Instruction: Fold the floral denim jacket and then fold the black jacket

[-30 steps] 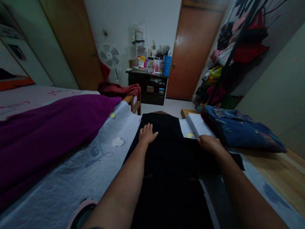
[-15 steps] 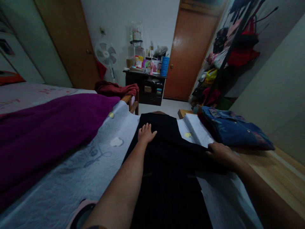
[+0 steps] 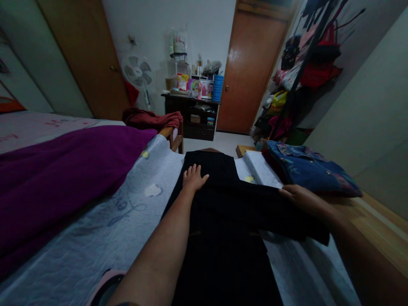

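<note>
A black long-sleeved garment (image 3: 223, 259) lies spread lengthwise on the pale bed sheet (image 3: 137, 212). My left hand (image 3: 194, 178) rests flat on its upper part, fingers spread and thumb out. Toward the right, the sleeve (image 3: 274, 208) stretches sideways from the body of the garment. My right hand (image 3: 298, 197) pinches the sleeve's upper edge, with its fingertips partly hidden. Two small light lines show across the garment's middle. Its bottom runs out of view below.
A purple blanket (image 3: 73, 170) covers the left of the bed. Folded denim clothing (image 3: 312, 168) lies on a wooden surface (image 3: 379, 225) at the right. Near my left forearm is a pink-rimmed round object (image 3: 110, 282). A fan (image 3: 138, 72) and dark cabinet (image 3: 191, 114) stand behind.
My right hand has shifted its hold on the sleeve, which now lies wider and flatter, with its end showing at the right. My left hand stays in place on the garment. The view has turned slightly.
</note>
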The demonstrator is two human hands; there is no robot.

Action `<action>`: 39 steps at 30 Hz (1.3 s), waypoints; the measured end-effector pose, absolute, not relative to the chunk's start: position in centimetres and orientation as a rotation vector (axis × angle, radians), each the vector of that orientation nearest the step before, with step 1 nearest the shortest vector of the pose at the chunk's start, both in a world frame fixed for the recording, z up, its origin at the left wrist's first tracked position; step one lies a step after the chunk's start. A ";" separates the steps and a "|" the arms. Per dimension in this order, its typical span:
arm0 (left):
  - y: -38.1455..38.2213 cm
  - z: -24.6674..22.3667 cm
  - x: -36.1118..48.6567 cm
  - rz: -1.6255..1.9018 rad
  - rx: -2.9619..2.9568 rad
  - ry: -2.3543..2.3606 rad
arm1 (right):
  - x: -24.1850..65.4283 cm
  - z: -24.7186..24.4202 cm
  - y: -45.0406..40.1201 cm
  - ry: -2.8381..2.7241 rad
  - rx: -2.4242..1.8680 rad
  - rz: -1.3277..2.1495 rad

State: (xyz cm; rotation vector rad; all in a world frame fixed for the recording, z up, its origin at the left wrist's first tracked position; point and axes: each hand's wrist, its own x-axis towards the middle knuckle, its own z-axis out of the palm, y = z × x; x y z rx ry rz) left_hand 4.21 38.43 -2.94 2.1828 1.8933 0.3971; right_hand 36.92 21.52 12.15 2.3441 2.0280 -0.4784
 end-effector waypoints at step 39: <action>38.8 1.3 2.9 0.704 1.525 1.359 | 21.9 7.3 18.0 2.526 2.337 -0.593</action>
